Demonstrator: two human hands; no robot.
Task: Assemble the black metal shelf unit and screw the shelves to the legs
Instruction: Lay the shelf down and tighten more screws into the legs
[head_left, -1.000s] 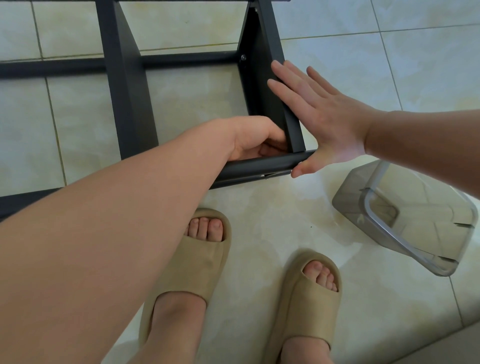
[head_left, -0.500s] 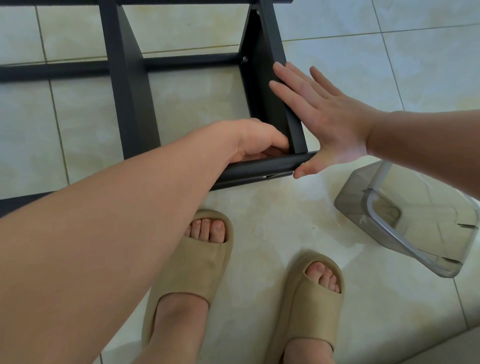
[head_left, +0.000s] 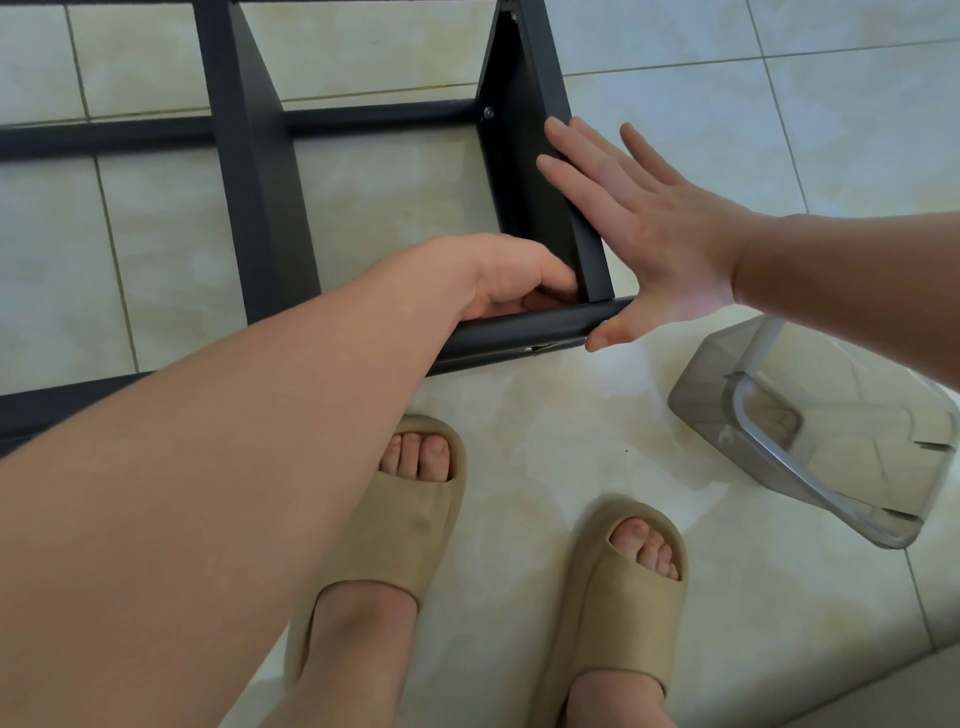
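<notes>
Entry: my right hand (head_left: 660, 234) flat against shelf (head_left: 519, 182); left hand (head_left: 509, 275) curled at leg (head_left: 524, 332) joint, grip unclear. Risk: shelf shifts if bracing slackens, and the joint misaligns.

Looks like a home, some indoor room. Floor is glossy pale cream ceramic tiles (head_left: 675, 130) with thin grout lines. Black metal shelf frame (head_left: 254, 156) lies straight on the tiles. Person is in beige foam slide sandals (head_left: 415, 525), bare toes showing. Translucent grey plastic container (head_left: 831, 457) lies tipped on its side near the feet.
</notes>
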